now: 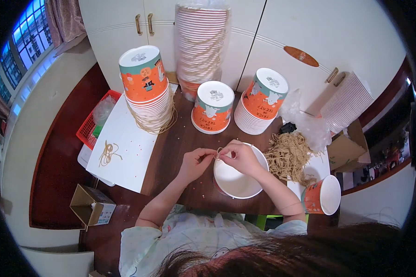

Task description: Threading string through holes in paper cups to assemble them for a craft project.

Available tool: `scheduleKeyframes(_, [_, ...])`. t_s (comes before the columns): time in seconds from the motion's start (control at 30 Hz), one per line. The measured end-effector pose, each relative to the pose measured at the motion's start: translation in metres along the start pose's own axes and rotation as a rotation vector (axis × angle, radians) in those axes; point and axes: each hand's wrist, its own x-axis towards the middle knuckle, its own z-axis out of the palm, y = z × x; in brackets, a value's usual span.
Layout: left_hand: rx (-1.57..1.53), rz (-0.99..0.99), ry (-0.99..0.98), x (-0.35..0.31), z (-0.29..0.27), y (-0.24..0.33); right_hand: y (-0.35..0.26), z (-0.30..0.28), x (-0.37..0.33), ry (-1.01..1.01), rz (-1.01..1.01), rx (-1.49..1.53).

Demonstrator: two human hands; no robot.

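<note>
My left hand [197, 162] and my right hand [241, 158] meet above the left rim of a white-lined paper bucket [235, 182]. Thumbs and fingertips of both pinch a tan cord [218, 151], which bends into a small loop between them. Exactly how the cord runs at the fingertips is too small to tell. The bucket's mouth faces up, and my right hand and wrist cover part of it. Beyond my hands an orange and green printed bucket [211, 113] stands upside down. To the right of the bucket lies a tangled heap of tan cords [289, 156].
Upside-down bucket stacks stand at left [148, 99] and right [260, 104], with a tall wrapped stack [201, 46] behind. One bucket [322, 196] lies tilted near the right edge. Loose cords [108, 154] rest on a white board [129, 157]. A cardboard box [93, 206] sits lower left.
</note>
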Motion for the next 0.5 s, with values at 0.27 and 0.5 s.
scheduleKeyframes(0.27, [0.096,0.005,-0.014,0.003,0.003,0.009,0.002,-0.001,0.0,-0.01,0.01,0.027])
scheduleKeyframes(0.5, [0.186,0.077,-0.024,0.005,0.002,0.016,0.003,-0.002,0.0,-0.019,0.025,0.038])
